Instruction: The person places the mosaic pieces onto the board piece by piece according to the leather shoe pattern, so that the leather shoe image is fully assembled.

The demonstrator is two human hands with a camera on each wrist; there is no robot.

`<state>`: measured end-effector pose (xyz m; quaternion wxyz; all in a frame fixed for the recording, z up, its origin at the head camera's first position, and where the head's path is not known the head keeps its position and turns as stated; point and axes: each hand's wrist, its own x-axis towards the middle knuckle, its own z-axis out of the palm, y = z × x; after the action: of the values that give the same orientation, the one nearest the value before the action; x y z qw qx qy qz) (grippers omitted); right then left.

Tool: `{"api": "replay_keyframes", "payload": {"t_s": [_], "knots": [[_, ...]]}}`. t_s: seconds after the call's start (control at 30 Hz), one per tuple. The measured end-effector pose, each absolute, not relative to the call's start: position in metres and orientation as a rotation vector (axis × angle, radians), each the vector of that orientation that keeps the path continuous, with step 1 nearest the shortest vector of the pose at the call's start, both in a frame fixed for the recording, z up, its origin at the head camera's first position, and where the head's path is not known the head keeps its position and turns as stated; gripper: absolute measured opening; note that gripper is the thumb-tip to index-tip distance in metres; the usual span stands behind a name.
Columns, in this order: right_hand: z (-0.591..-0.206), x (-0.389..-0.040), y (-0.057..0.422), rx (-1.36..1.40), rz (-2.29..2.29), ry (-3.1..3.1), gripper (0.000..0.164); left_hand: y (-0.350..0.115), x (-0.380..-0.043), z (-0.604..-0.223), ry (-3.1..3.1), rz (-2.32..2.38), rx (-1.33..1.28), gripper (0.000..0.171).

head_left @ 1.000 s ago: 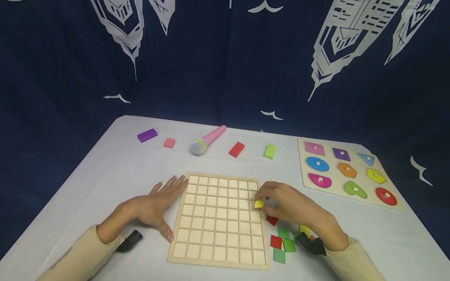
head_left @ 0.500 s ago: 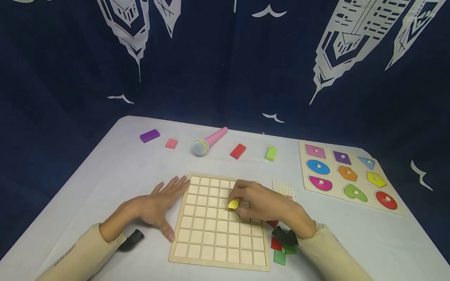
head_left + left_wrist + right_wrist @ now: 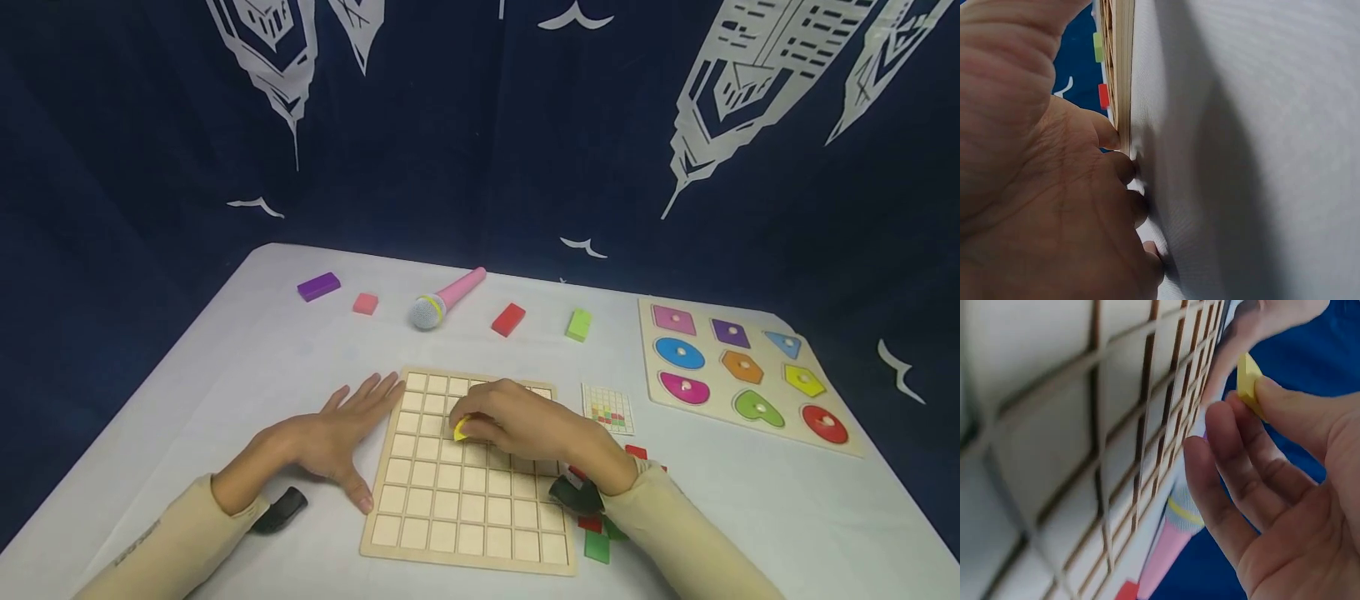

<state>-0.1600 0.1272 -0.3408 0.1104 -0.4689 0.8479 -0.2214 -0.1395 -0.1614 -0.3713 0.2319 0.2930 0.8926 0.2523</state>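
Over the wooden grid board, the right hand pinches a yellow tile, probably light and stiff, best held by its edges; the left hand, spread wide, touches the board's side.

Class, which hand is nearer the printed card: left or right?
Right. The right hand, pinching a yellow tile, is over the wooden board, left of the printed card; the left hand is at the board's left edge.
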Motion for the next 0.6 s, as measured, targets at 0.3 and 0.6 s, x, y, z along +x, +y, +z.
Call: {"api": "replay_keyframes", "payload": {"t_s": [0.3,0.6], "knots": [[-0.349,-0.154,0.102,-1.277,-0.773,2.468,0.018,-0.161,-0.14,-0.371,2.457,0.681,0.804,0.149],[-0.35,-0.155,0.09,-1.241,-0.831,2.477,0.015,-0.163,-0.139,-0.37,2.454,0.679,0.804,0.149]]}}
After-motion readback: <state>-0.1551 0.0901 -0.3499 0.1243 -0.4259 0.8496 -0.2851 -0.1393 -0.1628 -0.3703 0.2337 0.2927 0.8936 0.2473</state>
